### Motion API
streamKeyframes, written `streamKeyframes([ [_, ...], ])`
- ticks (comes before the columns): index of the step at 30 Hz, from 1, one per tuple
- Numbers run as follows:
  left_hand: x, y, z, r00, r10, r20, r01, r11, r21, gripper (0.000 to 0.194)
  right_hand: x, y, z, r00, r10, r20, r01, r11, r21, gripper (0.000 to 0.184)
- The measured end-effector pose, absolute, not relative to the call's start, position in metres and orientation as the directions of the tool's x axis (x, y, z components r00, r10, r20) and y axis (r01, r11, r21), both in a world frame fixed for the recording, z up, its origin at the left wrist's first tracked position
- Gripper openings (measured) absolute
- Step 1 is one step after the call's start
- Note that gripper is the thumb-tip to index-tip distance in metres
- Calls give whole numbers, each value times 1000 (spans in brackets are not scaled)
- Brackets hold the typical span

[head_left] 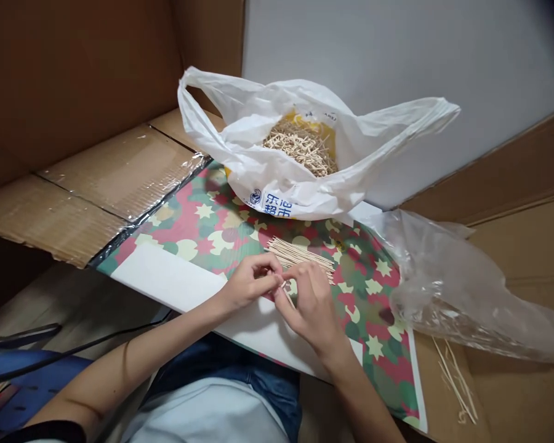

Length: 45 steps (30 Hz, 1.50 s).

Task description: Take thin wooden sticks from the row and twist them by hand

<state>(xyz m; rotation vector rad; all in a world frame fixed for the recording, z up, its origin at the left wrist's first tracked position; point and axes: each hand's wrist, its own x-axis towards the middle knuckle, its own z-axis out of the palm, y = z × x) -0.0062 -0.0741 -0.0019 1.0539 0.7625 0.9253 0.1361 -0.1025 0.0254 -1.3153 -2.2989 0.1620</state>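
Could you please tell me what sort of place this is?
Perhaps a makeshift indoor work corner: there is cardboard beside a camouflage-patterned work surface, and an open white plastic bag holding many thin pale sticks.

A crumpled clear plastic bag (461, 289) lay across brown cardboard (530, 258) at the right edge of a camouflage-patterned worktop (373, 326). A pale grey wall (420, 49) rose behind. More cardboard (101, 172) stood at left; below, a blue object (46, 394) sat on the floor side, partly cut off.
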Motion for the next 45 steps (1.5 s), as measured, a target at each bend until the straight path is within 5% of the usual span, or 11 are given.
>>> streamKeyframes([
  [12,-1,-85,-14,271,962,-45,-332,137,933,12,135,-108,16,-257,920,295,720,386,-576,6],
  [24,-12,-88,-7,333,936,110,-194,-46,980,15,152,-107,35,-355,921,159,629,361,-688,7],
  [34,-1,-95,-14,156,985,71,-488,14,873,11,143,-108,18,-181,944,276,368,325,-871,14],
  [39,-4,-92,-6,182,970,160,-339,-90,936,10,151,-106,27,-301,916,264,530,391,-753,9],
  [45,-11,-92,-3,252,949,191,-261,-124,958,8,145,-105,40,-492,842,220,728,536,-427,20],
])
